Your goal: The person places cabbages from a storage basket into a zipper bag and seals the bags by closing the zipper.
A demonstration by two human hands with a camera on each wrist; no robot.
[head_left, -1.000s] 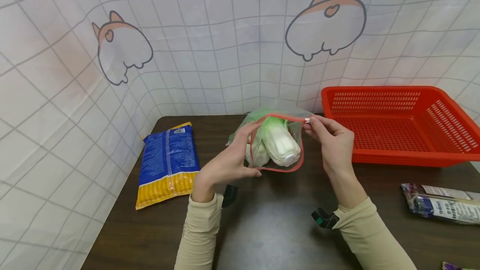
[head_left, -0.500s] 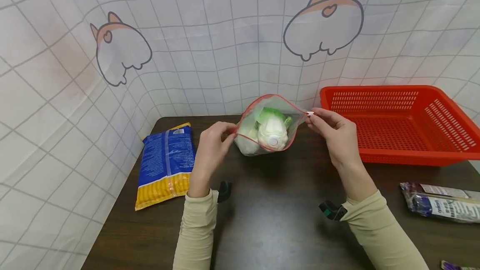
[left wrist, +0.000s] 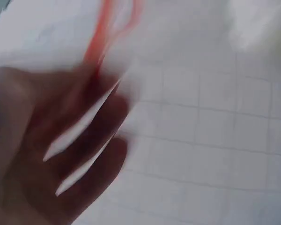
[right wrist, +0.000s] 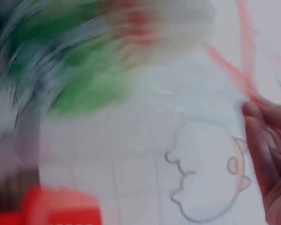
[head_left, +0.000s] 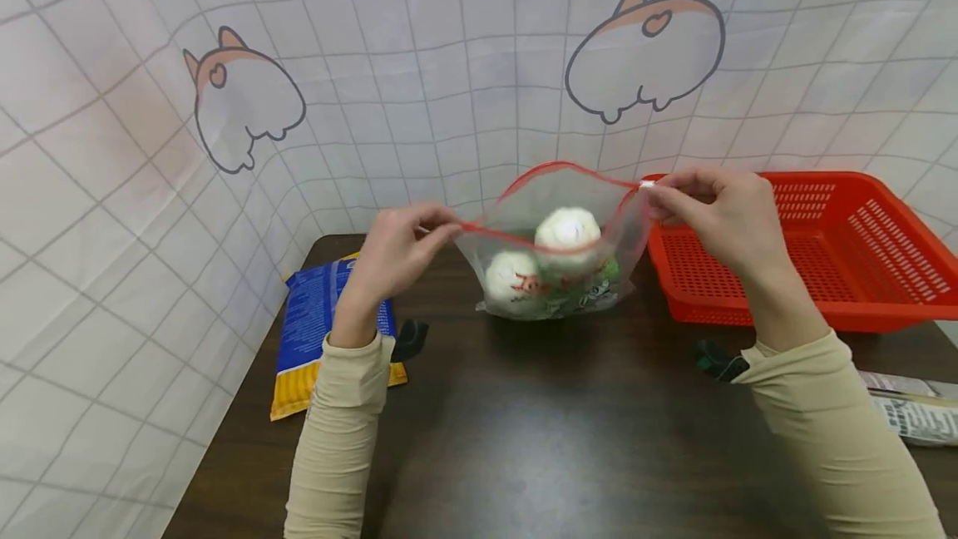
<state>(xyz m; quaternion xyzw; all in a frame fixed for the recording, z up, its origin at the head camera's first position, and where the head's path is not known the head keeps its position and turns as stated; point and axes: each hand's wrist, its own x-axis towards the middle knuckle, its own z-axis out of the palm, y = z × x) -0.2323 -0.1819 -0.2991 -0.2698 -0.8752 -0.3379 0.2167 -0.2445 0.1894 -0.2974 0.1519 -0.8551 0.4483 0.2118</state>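
A clear zip bag (head_left: 509, 219) with a red zip edge hangs between both hands, its mouth spread wide. Two cabbages lie inside: one white base (head_left: 567, 229) faces up near the mouth, another cabbage (head_left: 512, 277) sits lower left. Green leaves (right wrist: 98, 79) show through the plastic in the right wrist view. My left hand (head_left: 400, 249) pinches the left corner of the red edge between thumb and forefinger. At the opposite corner my right hand (head_left: 722, 219) pinches the bag by the white zip slider (head_left: 647, 184). The left wrist view is blurred.
A red plastic basket (head_left: 808, 306) stands behind the right hand. At left, a blue and yellow packet (head_left: 303, 356) lies partly under the left arm. Another printed packet (head_left: 920, 414) is at the right edge. A white grid-patterned curtain (head_left: 389, 40) rises behind the dark table (head_left: 539, 456).
The hands have moved apart and up, lifting the bag. The left hand has gone from an open spread at the bag's side to pinching its corner. The cabbages have slid lower inside.
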